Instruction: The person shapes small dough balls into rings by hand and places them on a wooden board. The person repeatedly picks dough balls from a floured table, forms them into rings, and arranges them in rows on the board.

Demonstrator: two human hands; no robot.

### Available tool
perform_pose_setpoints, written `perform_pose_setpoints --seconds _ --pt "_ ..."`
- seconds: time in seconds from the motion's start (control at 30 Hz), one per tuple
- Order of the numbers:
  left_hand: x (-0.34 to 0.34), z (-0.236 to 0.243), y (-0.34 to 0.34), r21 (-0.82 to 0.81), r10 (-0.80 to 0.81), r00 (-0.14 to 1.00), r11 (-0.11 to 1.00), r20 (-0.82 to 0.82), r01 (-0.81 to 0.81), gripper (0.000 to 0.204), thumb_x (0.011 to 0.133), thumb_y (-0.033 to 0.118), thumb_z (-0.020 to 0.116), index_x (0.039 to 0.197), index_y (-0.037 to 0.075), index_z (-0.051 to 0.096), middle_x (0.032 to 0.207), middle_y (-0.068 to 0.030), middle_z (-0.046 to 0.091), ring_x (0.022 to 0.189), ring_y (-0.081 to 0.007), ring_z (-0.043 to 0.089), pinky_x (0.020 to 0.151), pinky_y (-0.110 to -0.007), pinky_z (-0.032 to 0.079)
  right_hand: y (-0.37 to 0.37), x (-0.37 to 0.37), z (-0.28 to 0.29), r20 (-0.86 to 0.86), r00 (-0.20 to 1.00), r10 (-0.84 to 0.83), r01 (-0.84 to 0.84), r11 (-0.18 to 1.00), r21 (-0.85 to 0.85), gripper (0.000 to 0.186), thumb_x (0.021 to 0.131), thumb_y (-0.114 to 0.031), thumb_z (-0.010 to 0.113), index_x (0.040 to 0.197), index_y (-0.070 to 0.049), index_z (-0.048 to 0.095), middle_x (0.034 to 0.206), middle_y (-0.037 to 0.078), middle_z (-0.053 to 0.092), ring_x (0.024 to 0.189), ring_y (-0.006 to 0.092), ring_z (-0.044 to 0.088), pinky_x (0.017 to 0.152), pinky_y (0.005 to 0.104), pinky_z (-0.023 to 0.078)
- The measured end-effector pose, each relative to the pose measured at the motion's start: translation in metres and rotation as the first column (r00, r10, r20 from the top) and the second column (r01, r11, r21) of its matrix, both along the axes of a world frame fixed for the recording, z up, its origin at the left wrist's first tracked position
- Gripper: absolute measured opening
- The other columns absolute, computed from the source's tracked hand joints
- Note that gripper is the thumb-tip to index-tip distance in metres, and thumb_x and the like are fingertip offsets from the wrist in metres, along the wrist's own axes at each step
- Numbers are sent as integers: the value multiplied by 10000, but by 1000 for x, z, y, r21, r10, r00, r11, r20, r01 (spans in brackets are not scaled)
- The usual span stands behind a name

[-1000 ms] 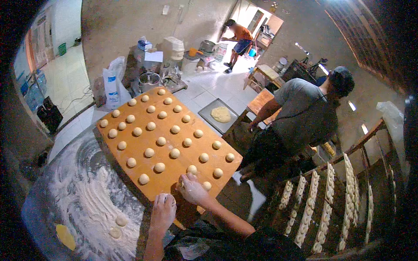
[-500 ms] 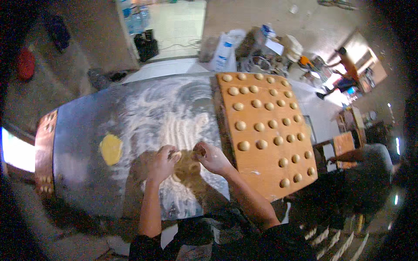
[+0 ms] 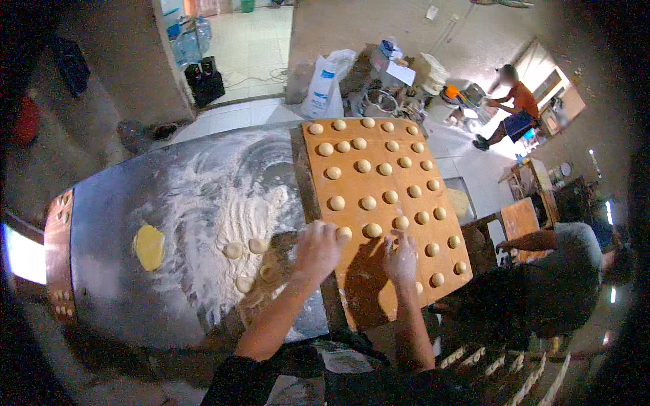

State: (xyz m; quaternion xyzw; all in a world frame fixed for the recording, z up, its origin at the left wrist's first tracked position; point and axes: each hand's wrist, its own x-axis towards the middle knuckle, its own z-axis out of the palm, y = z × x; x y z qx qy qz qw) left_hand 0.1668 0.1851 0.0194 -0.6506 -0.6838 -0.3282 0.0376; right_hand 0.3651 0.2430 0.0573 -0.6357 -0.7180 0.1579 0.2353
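My left hand reaches over the left edge of an orange-brown wooden board, fingers bent around a pale dough ball. Over the same board, my right hand has its fingers apart, the tips just below another dough ball; whether they touch it is hard to tell. Several more round dough balls stand in rows on the board. Left of it, flattened dough pieces lie in white flour on a dark table.
A flat yellow piece lies on the table's left part. Another board with dough pieces is at the left end. A co-worker stands close on the right; another person is farther back. White sacks stand beyond the table.
Both hands have moved right, from the floured table to the board of dough balls. The dough pieces in the flour are now uncovered. The view has shifted right.
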Motion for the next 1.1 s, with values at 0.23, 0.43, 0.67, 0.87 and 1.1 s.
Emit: perform_pose_setpoints --seconds 0.23,0.43,0.67,0.87,1.1 --pt "-8 -3 -1 -44 -92 850 990 519 134 250 871 199 696 1049 46 610 984 -188 627 975 -400 604 865 -471 496 39 -60 -2 54 914 401 -381 898 -220 279 848 -170 710 1020 -20 550 925 230 652 914 426 633 806 508 503" --pt "-152 48 -74 -529 428 769 837 475 -140 311 914 218 675 1199 103 626 1163 -152 676 1093 -345 640 970 -449 494 18 -206 -31 -321 592 739 -795 601 -81 257 842 -204 664 1039 -41 638 892 189 661 904 386 650 791 458 516" --pt "-159 45 -37 -577 456 883 694 -111 -431 332 970 301 532 1213 98 630 1162 -238 664 1067 -400 645 951 -524 498 19 -170 -32 73 832 550 -547 791 275 387 737 -230 760 1090 -113 653 1061 157 612 1039 372 581 872 500 463" --pt "-35 -11 90 -368 -14 1000 930 0 13 321 932 307 620 1060 13 621 1053 -197 592 1066 -384 559 877 -502 504 100 -40 -7 76 981 176 -183 978 103 304 912 -234 636 1124 -18 612 1042 231 633 1039 426 599 898 500 487" --pt "-48 1 63 -101 -51 811 986 583 135 335 895 236 712 1117 40 555 1042 -198 616 996 -369 627 863 -449 514 98 -87 -6 13 896 444 -439 890 -120 287 880 -194 694 1058 -35 536 995 212 657 954 426 643 817 492 511"
